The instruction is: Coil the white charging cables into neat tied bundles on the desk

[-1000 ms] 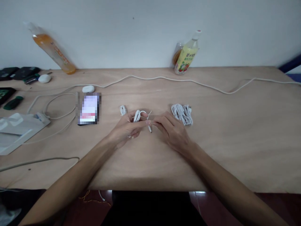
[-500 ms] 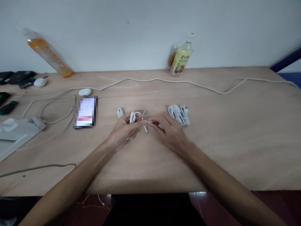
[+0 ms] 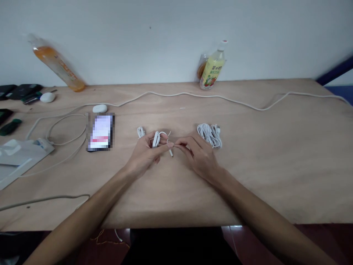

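My left hand (image 3: 146, 151) is closed on a small coiled white USB cable (image 3: 156, 140). The cable's plug end (image 3: 171, 152) hangs below the fingertips. A thin white twist tie (image 3: 168, 135) sticks up by the left fingertips. Just to the right, my right hand (image 3: 200, 152) pinches at the tie, its fingertips meeting my left thumb. The part between the fingertips is mostly hidden. Behind my left hand lies another small white cable coil (image 3: 141, 132). Beyond my right hand rest larger bundled white cables (image 3: 209, 135).
A phone (image 3: 100, 132) and a white earbud case (image 3: 99, 108) lie at the left. One long white cable (image 3: 193, 94) crosses the back of the table. Bottles stand against the wall, one orange (image 3: 57, 66), one yellow-labelled (image 3: 212, 70). A tiny white strip (image 3: 182, 108) lies mid-table.
Both hands have shifted only slightly. The thin strand seen between the fingertips before is now mostly covered, and my left fingers beneath the coil have moved a little.
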Demonstrator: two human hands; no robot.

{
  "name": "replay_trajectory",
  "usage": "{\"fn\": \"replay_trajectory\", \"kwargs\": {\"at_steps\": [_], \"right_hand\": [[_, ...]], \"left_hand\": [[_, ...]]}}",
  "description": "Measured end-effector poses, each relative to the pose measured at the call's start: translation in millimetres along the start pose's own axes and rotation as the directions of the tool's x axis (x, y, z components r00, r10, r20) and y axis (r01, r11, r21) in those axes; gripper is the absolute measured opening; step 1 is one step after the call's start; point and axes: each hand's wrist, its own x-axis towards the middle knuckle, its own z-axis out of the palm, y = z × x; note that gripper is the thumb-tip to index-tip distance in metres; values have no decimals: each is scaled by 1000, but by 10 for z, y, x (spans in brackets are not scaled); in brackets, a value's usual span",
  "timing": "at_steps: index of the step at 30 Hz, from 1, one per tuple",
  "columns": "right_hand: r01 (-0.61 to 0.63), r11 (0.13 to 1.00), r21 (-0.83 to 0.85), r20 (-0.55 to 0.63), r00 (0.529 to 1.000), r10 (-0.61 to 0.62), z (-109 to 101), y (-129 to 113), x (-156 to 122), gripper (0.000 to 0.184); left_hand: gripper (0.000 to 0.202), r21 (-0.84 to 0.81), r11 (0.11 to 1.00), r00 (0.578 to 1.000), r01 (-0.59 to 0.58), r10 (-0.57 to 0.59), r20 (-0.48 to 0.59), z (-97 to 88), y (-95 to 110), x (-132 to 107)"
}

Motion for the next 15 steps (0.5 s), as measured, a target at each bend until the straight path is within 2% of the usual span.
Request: {"fn": "replay_trajectory", "kwargs": {"at_steps": [5,15], "right_hand": [[-49,998,43,12,999,49,11,-7,-15,29],[-49,986,160,15,999,47,-24,-9,19,9]], "left_hand": [[42,7,1000,1000,-21,20,5,-6,-5,20],[39,30,999,999,-33,33,-16,-30,15,33]]}}
